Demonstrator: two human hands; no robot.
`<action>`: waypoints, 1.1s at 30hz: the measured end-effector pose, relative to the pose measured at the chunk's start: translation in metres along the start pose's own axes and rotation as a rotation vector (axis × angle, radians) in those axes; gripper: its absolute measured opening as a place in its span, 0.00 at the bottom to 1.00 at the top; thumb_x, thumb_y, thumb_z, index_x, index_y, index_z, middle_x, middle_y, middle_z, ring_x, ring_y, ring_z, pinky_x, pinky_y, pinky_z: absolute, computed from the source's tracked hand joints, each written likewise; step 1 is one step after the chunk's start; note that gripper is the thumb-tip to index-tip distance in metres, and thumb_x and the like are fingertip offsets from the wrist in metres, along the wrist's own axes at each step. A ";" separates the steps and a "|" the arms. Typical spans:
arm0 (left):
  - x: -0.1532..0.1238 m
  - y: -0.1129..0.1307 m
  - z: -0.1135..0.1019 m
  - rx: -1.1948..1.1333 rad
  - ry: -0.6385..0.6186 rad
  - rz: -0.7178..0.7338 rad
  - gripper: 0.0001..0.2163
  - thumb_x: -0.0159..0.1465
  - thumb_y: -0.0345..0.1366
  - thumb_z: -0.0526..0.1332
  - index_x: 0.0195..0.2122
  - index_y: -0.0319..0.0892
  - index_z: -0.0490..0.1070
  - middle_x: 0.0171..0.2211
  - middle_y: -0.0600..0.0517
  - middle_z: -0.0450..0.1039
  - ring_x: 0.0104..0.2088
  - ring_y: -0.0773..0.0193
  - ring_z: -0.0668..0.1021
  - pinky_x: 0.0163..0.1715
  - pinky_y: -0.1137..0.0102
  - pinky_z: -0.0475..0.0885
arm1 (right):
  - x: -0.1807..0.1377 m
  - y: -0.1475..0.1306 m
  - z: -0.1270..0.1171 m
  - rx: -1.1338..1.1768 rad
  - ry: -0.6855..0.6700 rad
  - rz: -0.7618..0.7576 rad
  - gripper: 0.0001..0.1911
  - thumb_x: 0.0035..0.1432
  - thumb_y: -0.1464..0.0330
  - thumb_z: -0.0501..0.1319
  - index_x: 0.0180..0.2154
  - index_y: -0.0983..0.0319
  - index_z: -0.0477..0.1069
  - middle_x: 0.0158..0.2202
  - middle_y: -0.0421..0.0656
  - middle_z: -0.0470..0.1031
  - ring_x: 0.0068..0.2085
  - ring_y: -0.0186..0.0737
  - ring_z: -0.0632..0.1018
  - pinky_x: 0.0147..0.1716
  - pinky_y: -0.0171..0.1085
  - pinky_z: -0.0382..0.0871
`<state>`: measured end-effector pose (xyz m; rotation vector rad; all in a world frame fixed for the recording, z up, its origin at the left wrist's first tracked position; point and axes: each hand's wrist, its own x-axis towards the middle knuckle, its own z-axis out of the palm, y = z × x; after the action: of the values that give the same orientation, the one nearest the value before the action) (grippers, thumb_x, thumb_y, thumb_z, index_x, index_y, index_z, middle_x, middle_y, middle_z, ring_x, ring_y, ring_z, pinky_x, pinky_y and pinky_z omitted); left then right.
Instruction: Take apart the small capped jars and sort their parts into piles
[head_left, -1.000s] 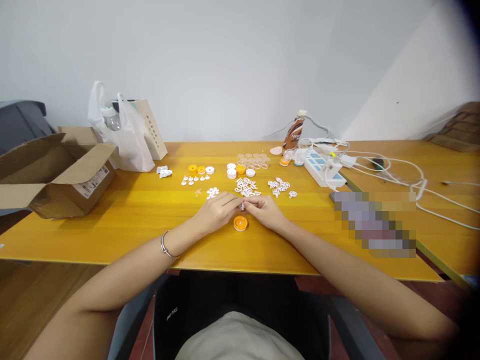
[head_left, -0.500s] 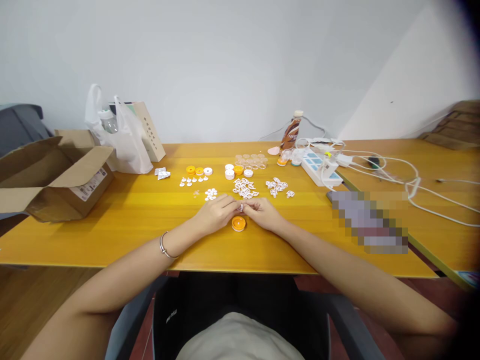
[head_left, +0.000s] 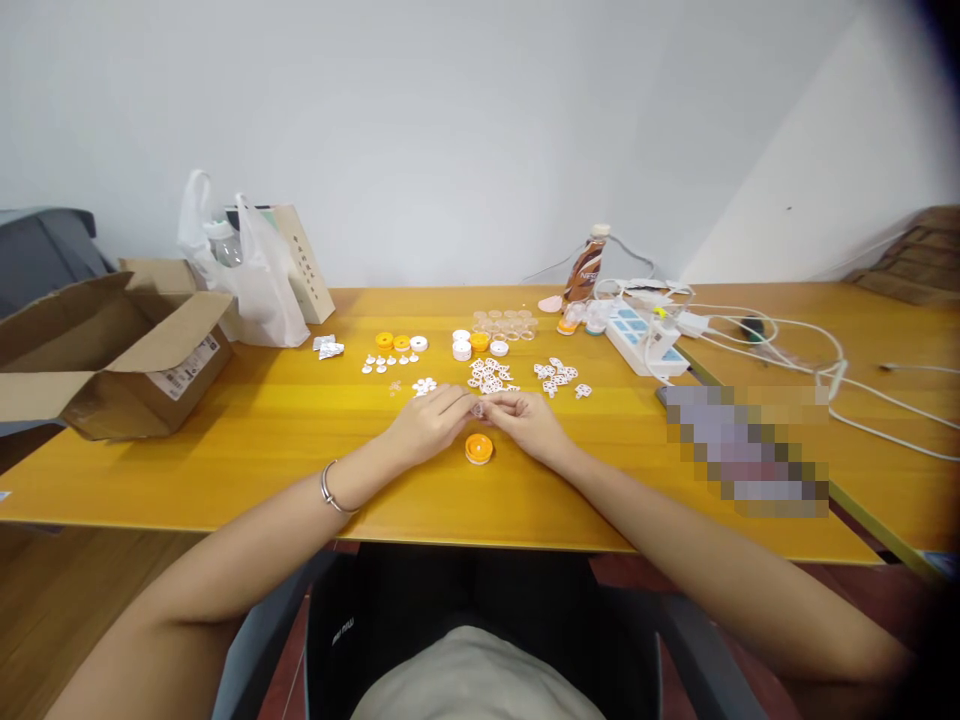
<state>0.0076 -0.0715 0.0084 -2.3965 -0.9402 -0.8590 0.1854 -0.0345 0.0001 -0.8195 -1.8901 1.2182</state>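
My left hand [head_left: 435, 420] and my right hand [head_left: 523, 420] meet fingertip to fingertip over the table. Between them they pinch a small white plastic piece [head_left: 478, 409], mostly covered by the fingers. Just below the hands sits a round orange cup [head_left: 478, 449] with a white base and a small pale spot at its centre. Beyond the fingers lies a heap of white openwork pieces [head_left: 489, 377], with another group of white openwork pieces [head_left: 559, 375] to its right. Small white pieces [head_left: 424, 386] lie close to my left hand's knuckles.
Farther back are orange rings [head_left: 385, 341], white pegs [head_left: 381, 363], white round caps [head_left: 461, 345] and clear domes [head_left: 506, 322]. An open carton [head_left: 150, 380] and a plastic bag [head_left: 266, 300] stand left. Right are a bottle [head_left: 585, 268], a power strip [head_left: 637, 340], cables and a blurred-out flat object [head_left: 742, 450].
The view has shifted slightly, moving the table items a little to the right. Both hands stay together on the small white piece, with only a slight change of the fingers.
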 end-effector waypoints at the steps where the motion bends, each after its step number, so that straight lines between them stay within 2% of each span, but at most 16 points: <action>1: 0.001 0.001 0.000 0.002 0.003 0.004 0.07 0.63 0.28 0.50 0.37 0.38 0.67 0.33 0.48 0.72 0.32 0.66 0.72 0.33 0.71 0.70 | 0.000 0.000 0.000 -0.012 0.013 0.008 0.13 0.51 0.64 0.58 0.37 0.62 0.76 0.34 0.41 0.79 0.37 0.42 0.78 0.41 0.39 0.71; 7: 0.003 0.006 0.001 -0.029 0.015 0.020 0.07 0.64 0.28 0.51 0.36 0.37 0.67 0.31 0.47 0.73 0.32 0.65 0.73 0.33 0.70 0.71 | -0.002 -0.004 0.000 -0.049 0.058 -0.005 0.11 0.49 0.68 0.57 0.32 0.62 0.77 0.32 0.39 0.79 0.36 0.42 0.78 0.39 0.39 0.72; 11: 0.001 0.004 0.002 -0.109 0.061 0.026 0.07 0.63 0.27 0.51 0.39 0.37 0.67 0.35 0.46 0.73 0.35 0.65 0.74 0.37 0.69 0.72 | -0.001 -0.003 -0.001 -0.013 0.086 0.016 0.10 0.49 0.67 0.58 0.31 0.62 0.76 0.32 0.40 0.79 0.35 0.41 0.79 0.38 0.38 0.72; 18: 0.000 -0.004 0.008 -0.328 0.110 -0.110 0.08 0.63 0.28 0.51 0.41 0.39 0.67 0.37 0.46 0.73 0.39 0.65 0.75 0.40 0.68 0.72 | 0.004 -0.002 -0.001 0.172 0.083 0.122 0.09 0.46 0.66 0.61 0.30 0.63 0.75 0.28 0.41 0.78 0.31 0.37 0.78 0.35 0.36 0.72; 22: 0.000 -0.006 0.008 -0.381 0.147 -0.186 0.08 0.63 0.30 0.53 0.42 0.39 0.67 0.37 0.46 0.74 0.39 0.64 0.75 0.40 0.67 0.72 | 0.009 0.003 -0.008 0.200 0.157 0.131 0.09 0.47 0.64 0.62 0.29 0.63 0.73 0.25 0.42 0.77 0.27 0.36 0.77 0.31 0.36 0.72; 25: 0.002 -0.006 0.005 -0.376 0.146 -0.255 0.08 0.62 0.32 0.55 0.42 0.40 0.68 0.35 0.47 0.73 0.36 0.65 0.75 0.39 0.68 0.71 | 0.014 0.007 -0.019 -0.002 0.304 -0.005 0.12 0.51 0.62 0.60 0.32 0.63 0.74 0.28 0.43 0.76 0.29 0.36 0.75 0.31 0.37 0.69; 28: 0.003 -0.006 0.003 -0.370 0.131 -0.295 0.11 0.63 0.33 0.54 0.46 0.40 0.67 0.38 0.46 0.73 0.39 0.63 0.74 0.42 0.66 0.69 | 0.019 0.011 -0.030 -0.311 0.411 -0.149 0.12 0.52 0.61 0.59 0.33 0.62 0.76 0.28 0.43 0.74 0.31 0.38 0.73 0.33 0.38 0.66; 33: 0.002 -0.007 0.005 -0.434 0.086 -0.365 0.17 0.63 0.31 0.52 0.54 0.42 0.61 0.40 0.46 0.71 0.37 0.64 0.73 0.41 0.67 0.69 | 0.025 0.022 -0.034 -0.525 0.417 -0.184 0.08 0.49 0.63 0.63 0.28 0.60 0.76 0.27 0.42 0.72 0.32 0.38 0.72 0.34 0.38 0.64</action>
<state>0.0054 -0.0627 0.0069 -2.5468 -1.2910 -1.4144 0.2035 0.0092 -0.0045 -1.0466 -1.8932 0.3907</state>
